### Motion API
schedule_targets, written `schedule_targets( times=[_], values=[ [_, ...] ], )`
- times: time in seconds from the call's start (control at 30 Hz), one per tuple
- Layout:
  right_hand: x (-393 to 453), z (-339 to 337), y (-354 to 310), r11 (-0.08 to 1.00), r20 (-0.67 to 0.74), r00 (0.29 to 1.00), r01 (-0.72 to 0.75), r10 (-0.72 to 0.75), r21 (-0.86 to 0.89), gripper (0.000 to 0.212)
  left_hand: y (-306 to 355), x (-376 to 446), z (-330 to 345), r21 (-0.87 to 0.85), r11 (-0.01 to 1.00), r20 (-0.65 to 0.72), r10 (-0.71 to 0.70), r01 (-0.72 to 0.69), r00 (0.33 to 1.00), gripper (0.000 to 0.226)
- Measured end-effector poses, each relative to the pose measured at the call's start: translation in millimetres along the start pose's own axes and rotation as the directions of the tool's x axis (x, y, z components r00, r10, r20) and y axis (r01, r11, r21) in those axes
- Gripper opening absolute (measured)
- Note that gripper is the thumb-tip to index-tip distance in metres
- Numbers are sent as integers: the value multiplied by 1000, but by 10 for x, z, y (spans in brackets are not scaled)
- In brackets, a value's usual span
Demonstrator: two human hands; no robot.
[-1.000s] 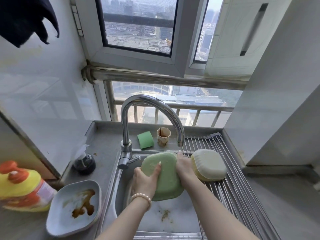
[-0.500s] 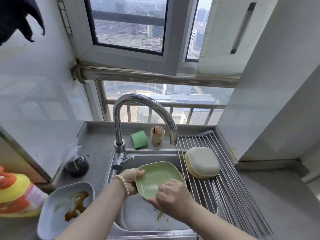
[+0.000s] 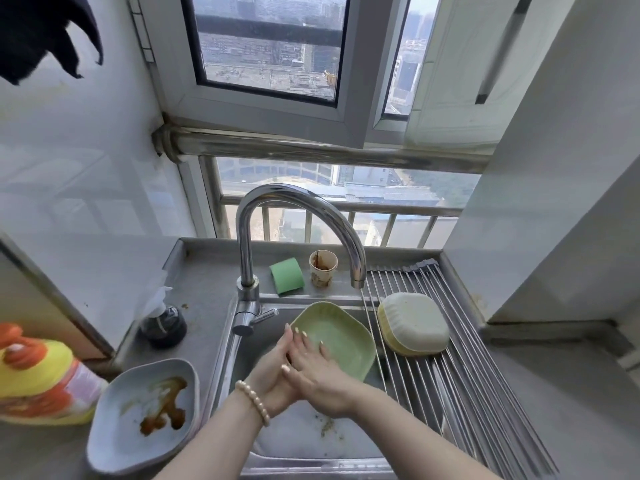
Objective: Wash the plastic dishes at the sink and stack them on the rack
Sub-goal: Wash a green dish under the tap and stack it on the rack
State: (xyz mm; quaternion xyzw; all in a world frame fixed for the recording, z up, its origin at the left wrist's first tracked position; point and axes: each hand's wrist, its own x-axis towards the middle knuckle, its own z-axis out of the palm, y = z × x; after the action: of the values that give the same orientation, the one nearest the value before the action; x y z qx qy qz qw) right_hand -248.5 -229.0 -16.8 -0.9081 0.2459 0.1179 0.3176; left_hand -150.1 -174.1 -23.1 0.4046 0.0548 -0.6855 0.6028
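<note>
- Yellow detergent bottle [image 3: 34,379]: cut off by left edge.
- Left hand [image 3: 273,372]: partly covered by right hand [image 3: 320,379]; grip on green dish [image 3: 341,337] unclear.

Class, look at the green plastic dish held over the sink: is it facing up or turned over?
Facing up: the green plastic dish shows its hollow inside, tilted toward the camera, with the right hand fingers laid in it.

Ahead of my hands, a white-framed window [image 3: 266,46] shows a hazy city in daylight. Below it a steel pipe [image 3: 311,150] runs across, railing [image 3: 346,226] underneath. Glossy white wall [image 3: 86,168] to my left, dark cloth [image 3: 41,32] hanging high. White wall [image 3: 554,168] to my right. Grey steel counter [image 3: 204,271] all around.
</note>
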Motion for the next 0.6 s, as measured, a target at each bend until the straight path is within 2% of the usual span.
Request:
schedule_targets(
  times=[0.07, 0.13, 0.2, 0.27, 0.33, 0.4, 0.47, 0.53, 0.6],
  values=[
    [-130, 61, -47, 988, 46, 993, 98, -105, 123, 63, 21, 40, -100, 49, 996, -42, 83, -81, 996, 54],
    [-268, 68, 3, 973, 99, 983, 135, -155, 185, 54, 47, 29, -161, 175, 972, -90, 176, -159, 980, 44],
    [-373, 59, 160, 988, 173, 973, 148, -154, 47, 43, 110, -42, -183, 360, 912, -157, 267, -197, 951, 36],
    [-410, 17, 356, 959, 213, 973, 141, -88, -248, 42, 152, -65, -243, 548, 817, -234, 355, -179, 905, 30],
    [-320, -61, 484, 859, 153, 987, 124, -54, -496, 46, 168, -5, -382, 660, 739, -260, 394, -136, 881, 26],
    [-153, -178, 497, 800, 15, 998, 56, -58, -598, 43, 145, 135, -540, 735, 672, -247, 391, -91, 887, 19],
    [57, -300, 392, 828, -148, 986, -24, -71, -560, 37, 123, 95, -494, 766, 641, -250, 379, -58, 891, 15],
    [277, -386, 229, 898, -292, 954, -73, -64, -435, 26, 82, 53, -430, 785, 618, -254, 373, -35, 892, 15],
    [471, -435, 56, 936, -312, 950, -104, -7, -337, 24, 35, 41, -391, 778, 628, -256, 336, -14, 906, 15]
  ],
)
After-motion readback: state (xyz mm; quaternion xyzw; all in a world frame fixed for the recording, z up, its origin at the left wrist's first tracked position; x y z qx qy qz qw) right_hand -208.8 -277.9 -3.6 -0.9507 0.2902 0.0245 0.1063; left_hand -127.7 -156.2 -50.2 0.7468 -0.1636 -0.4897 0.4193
